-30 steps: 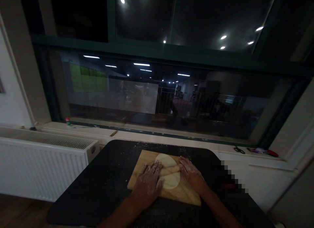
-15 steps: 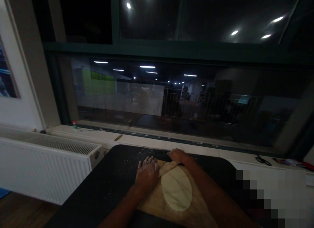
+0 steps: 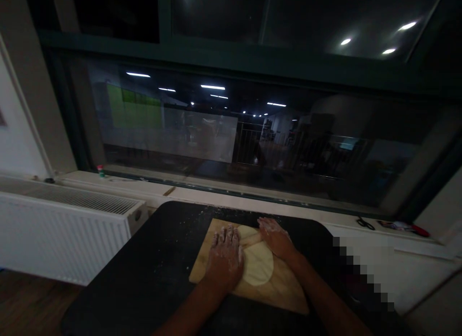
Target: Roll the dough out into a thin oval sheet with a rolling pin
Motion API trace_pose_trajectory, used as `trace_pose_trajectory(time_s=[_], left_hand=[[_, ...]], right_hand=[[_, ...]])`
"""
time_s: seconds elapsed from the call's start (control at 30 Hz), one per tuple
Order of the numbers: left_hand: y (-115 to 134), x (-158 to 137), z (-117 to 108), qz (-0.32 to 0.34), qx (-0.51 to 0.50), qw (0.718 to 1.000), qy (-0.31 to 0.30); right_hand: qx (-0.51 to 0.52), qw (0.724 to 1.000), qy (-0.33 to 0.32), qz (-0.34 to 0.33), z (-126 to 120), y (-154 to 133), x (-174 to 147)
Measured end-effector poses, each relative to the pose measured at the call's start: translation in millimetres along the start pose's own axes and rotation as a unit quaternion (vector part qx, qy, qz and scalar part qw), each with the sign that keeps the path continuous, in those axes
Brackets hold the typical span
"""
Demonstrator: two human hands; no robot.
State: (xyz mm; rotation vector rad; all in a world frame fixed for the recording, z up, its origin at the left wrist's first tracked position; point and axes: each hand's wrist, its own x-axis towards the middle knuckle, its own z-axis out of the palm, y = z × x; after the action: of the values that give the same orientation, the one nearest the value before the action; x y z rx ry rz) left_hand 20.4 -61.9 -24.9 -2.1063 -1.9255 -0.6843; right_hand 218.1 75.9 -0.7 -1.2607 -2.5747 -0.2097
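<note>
ivory dough [image 3: 259, 267] lies flat on the wooden board [image 3: 202, 260]; left hand [image 3: 226, 259] and right hand [image 3: 276, 238], fingers outstretched, rest over 2 ends of a rolling pin [image 3: 251, 240] across it. rolling-out seems in hand; the next stroke calls for even pressure.

The rolling pin [image 3: 252, 240] between left hand [image 3: 225, 260] and right hand [image 3: 277, 238] has come back from the flattened dough's [image 3: 259, 266] far edge, uncovering a strip beyond.
</note>
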Motion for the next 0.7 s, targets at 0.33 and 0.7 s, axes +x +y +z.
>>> trace_pose_trajectory(time_s=[0.33, 0.7], left_hand=[[6.7, -57.3, -18.1, 0.123, -0.026, 0.992, 0.03], [-10.2, -7.8, -14.2, 0.102, -0.024, 0.994, -0.025]], right_hand=[[0.079, 0.99, 0.091, 0.076, -15.0, -3.0, -113.2], [-0.003, 0.999, 0.006, 0.053, -12.4, -2.7, -52.8]])
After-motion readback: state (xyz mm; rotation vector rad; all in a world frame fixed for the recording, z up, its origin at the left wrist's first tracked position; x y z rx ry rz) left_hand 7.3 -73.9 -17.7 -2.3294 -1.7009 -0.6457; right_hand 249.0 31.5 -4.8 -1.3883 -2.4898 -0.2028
